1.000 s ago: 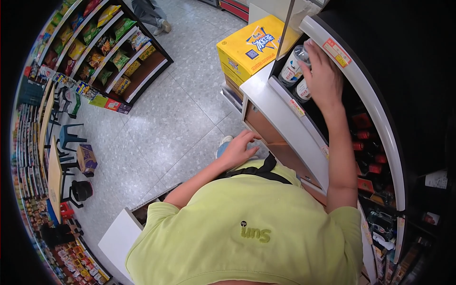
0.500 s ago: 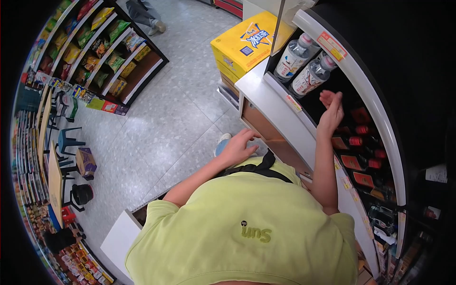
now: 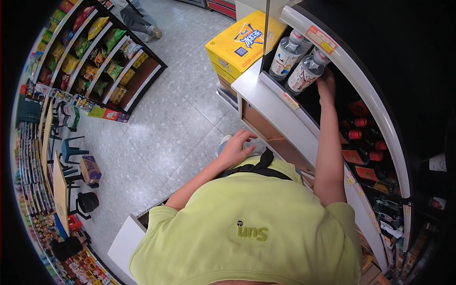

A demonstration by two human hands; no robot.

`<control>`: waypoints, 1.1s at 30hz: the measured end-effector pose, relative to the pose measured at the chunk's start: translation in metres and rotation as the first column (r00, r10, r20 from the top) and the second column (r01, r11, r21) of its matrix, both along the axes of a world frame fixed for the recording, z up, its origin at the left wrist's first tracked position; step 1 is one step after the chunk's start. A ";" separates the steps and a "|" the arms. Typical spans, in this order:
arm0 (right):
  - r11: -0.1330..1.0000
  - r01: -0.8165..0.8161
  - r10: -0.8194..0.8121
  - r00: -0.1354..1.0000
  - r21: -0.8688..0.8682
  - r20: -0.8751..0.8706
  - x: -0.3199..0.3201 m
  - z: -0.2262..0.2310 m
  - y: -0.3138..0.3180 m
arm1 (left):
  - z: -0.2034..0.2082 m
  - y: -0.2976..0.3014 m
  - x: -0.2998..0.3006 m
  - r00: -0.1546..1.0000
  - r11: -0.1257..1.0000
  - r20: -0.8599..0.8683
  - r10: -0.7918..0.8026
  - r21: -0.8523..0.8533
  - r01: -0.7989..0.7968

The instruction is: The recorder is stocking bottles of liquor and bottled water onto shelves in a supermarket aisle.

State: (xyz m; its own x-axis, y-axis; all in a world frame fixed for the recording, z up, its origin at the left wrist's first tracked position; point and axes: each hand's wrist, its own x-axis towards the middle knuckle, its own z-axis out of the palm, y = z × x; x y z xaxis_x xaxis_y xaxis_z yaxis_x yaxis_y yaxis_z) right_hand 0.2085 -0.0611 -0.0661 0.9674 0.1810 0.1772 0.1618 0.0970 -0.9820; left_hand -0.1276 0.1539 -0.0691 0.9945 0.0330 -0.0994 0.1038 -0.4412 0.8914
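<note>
My left hand (image 3: 239,147) hangs in front of my waist, holding nothing, with its fingers loosely bent and apart. On the shelf at the right, my right hand (image 3: 326,87) reaches in beside a clear bottle (image 3: 306,74) with a white printed label and a pale pink cap. Its fingers go behind that bottle and are hidden, so I cannot tell whether they grip it. A second clear bottle (image 3: 284,59) of the same kind stands upright to the left of the first. More of these bottles seem to stand behind them, mostly hidden.
Dark bottles with red necks (image 3: 356,134) fill the shelf nearer to me. A white curved shelf edge (image 3: 380,90) arches above. Past the white counter (image 3: 268,107) sits a yellow carton (image 3: 237,45). A snack rack (image 3: 102,57) stands far left, with a person's legs (image 3: 137,21) beyond.
My right hand has moved farther in and slightly left, from the space beside the bottles to the nearer bottle, its fingers passing behind it. The left hand stays at my waist.
</note>
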 end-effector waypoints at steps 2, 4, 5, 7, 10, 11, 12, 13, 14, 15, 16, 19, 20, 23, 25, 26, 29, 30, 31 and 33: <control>0.999 0.010 -0.009 1.000 -0.037 0.022 0.009 -0.011 0.000 | 0.000 0.000 0.000 1.000 1.000 -0.011 -0.008 -0.003 0.008; 0.954 0.102 -0.085 0.994 -0.281 0.073 0.019 -0.016 0.001 | 0.001 0.000 0.000 1.000 1.000 -0.015 -0.012 0.002 0.012; 0.833 0.188 -0.177 0.982 -0.520 0.072 0.020 -0.018 0.001 | 0.001 0.000 0.000 1.000 1.000 -0.017 -0.017 0.006 0.017; 0.819 0.222 -0.149 0.973 -0.530 0.177 0.019 -0.019 0.002 | 0.002 0.001 0.001 0.999 1.000 -0.020 -0.026 0.009 0.027; 0.788 0.272 -0.162 0.957 -0.552 0.240 0.012 -0.016 0.005 | 0.002 0.001 0.001 0.999 0.999 -0.037 -0.035 0.012 0.036; 0.782 0.285 -0.189 0.956 -0.554 0.225 0.009 -0.014 0.006 | 0.002 0.001 0.001 0.999 0.999 -0.024 -0.037 0.016 0.037; 0.777 0.296 -0.192 0.952 -0.555 0.239 0.006 -0.012 0.007 | 0.002 0.001 0.001 1.000 0.999 -0.001 -0.031 0.030 0.031; 0.807 0.274 -0.189 0.959 -0.522 0.211 0.003 -0.011 0.006 | 0.001 0.001 0.001 0.999 0.999 -0.012 -0.040 0.021 0.040; 0.843 0.242 -0.173 0.968 -0.480 0.184 0.000 -0.009 0.004 | 0.001 0.001 0.000 0.999 1.000 0.015 -0.029 0.010 0.029; 0.835 0.254 -0.187 0.965 -0.488 0.182 -0.002 -0.008 0.002 | 0.000 0.001 0.000 0.999 1.000 0.042 -0.017 -0.001 0.017; 0.842 0.251 -0.200 0.967 -0.478 0.156 -0.003 -0.007 0.000 | 0.000 0.002 -0.001 0.999 1.000 0.040 -0.019 0.000 0.019; 0.875 0.242 -0.204 0.970 -0.419 0.135 -0.005 -0.009 -0.004 | 0.000 0.003 -0.002 1.000 1.000 0.030 -0.005 -0.007 0.005; 0.904 0.223 -0.196 0.974 -0.365 0.110 -0.004 -0.010 -0.006 | 0.000 0.003 -0.003 1.000 1.000 0.025 -0.006 -0.007 0.006; 0.931 0.204 -0.193 0.979 -0.303 0.065 -0.005 -0.013 -0.013 | 0.001 0.003 -0.002 1.000 1.000 0.022 -0.013 -0.006 0.013; 0.931 0.224 -0.210 0.974 -0.288 0.078 -0.007 -0.016 -0.015 | 0.001 0.003 -0.002 0.999 1.000 0.026 -0.021 -0.006 0.021; 0.936 0.233 -0.222 0.972 -0.265 0.073 -0.008 -0.017 -0.017 | 0.001 0.003 -0.001 0.999 1.000 0.025 -0.024 -0.004 0.024; 0.969 0.205 -0.197 0.978 -0.141 0.065 -0.012 -0.019 -0.017 | 0.001 0.002 0.000 0.999 1.000 0.019 -0.028 0.001 0.028; 0.965 0.217 -0.209 0.975 -0.145 0.072 -0.012 -0.019 -0.018 | 0.001 0.002 0.000 1.000 1.000 0.022 -0.021 0.009 0.021; 0.960 0.222 -0.212 0.974 -0.172 0.074 -0.013 -0.019 -0.018 | 0.001 0.002 0.000 0.999 1.000 0.015 -0.028 0.004 0.028; 0.954 0.226 -0.215 0.974 -0.198 0.077 -0.014 -0.017 -0.019 | 0.001 0.002 0.000 0.999 1.000 0.026 -0.022 0.011 0.022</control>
